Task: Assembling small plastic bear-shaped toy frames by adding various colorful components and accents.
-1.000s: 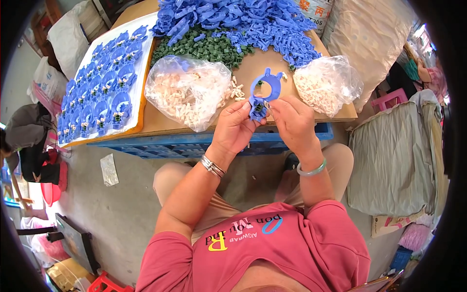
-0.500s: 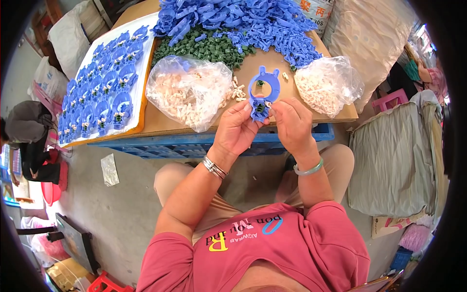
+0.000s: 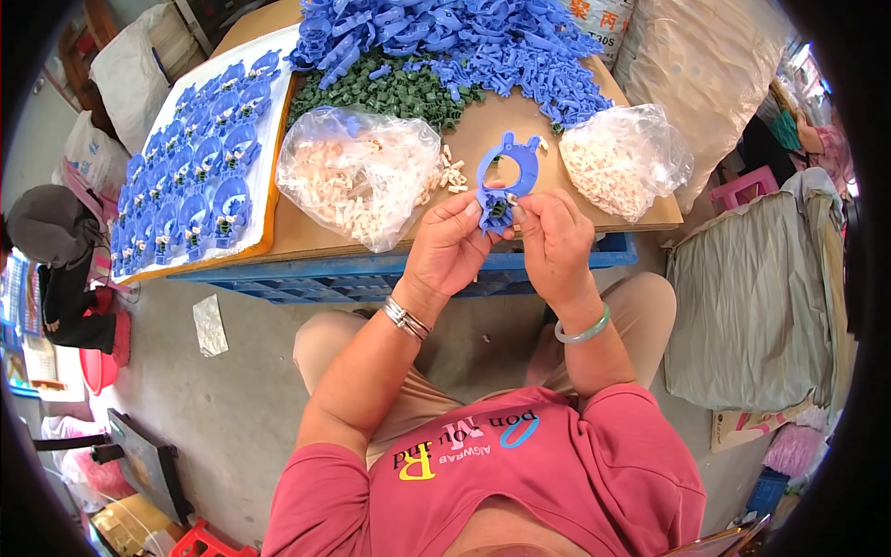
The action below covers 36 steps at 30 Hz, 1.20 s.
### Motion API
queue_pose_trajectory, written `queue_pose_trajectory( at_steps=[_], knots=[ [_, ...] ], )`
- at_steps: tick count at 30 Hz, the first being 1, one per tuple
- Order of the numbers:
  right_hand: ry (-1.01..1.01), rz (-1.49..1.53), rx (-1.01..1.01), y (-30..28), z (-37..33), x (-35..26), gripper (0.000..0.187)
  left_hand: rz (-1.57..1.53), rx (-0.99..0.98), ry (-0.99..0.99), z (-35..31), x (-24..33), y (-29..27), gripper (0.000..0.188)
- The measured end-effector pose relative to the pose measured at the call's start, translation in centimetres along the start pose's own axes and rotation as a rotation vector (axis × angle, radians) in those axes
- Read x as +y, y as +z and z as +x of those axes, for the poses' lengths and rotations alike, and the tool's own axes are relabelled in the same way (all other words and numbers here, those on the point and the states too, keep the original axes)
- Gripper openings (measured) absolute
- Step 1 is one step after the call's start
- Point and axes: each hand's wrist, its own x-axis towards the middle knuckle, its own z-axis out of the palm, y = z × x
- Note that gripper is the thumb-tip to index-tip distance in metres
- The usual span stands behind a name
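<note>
Over the front edge of the table I hold a blue plastic ring-shaped toy part [image 3: 527, 171], with two ear-like tabs at its far end and a dark green piece [image 3: 497, 206] set in its near end. My left hand [image 3: 442, 247] is closed on the near end from the left, thumb on top. From the right, the fingertips of my right hand [image 3: 561, 243] pinch the lower right edge of the same part. A pale bit shows at those fingertips; they hide most of it. Close by lie loose cream plastic pieces [image 3: 452, 171].
A clear bag of cream pieces [image 3: 357, 190] stands left of my hands, another bag [image 3: 620, 167] right. Behind are heaps of green pieces [image 3: 394, 95] and blue parts [image 3: 520, 56]. A white tray [image 3: 269, 153] carries rows of blue assemblies. Blue crate [image 3: 343, 279] under the tabletop.
The blue ring part has tilted and turned, so its far end leans right and its inner wall shows more. Both hands keep hold of it in nearly the same place.
</note>
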Motion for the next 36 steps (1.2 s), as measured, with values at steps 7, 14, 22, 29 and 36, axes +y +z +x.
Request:
queue_pose_trajectory(
  at_steps=[7,14,22,29,36],
  knots=[
    [0.005,0.029,-0.001,-0.1,0.1,-0.5,0.009,-0.011,0.004,-0.005,-0.2,0.1,0.3,0.050],
    [-0.084,0.076,-0.108,-0.9,0.4,0.2,0.015,-0.055,-0.058,-0.087,-0.1,0.6,0.3,0.033],
    [-0.081,0.092,-0.215,-2.0,1.6,0.3,0.014,0.048,-0.022,-0.166,0.1,1.3,-0.1,0.032],
    [-0.055,0.084,-0.236,-2.2,1.4,0.2,0.014,0.030,-0.019,-0.185,0.1,1.3,0.0,0.031],
    [-0.179,0.083,-0.254,-2.1,1.1,1.0,0.014,-0.030,-0.001,-0.205,0.0,1.2,-0.1,0.031]
  ],
)
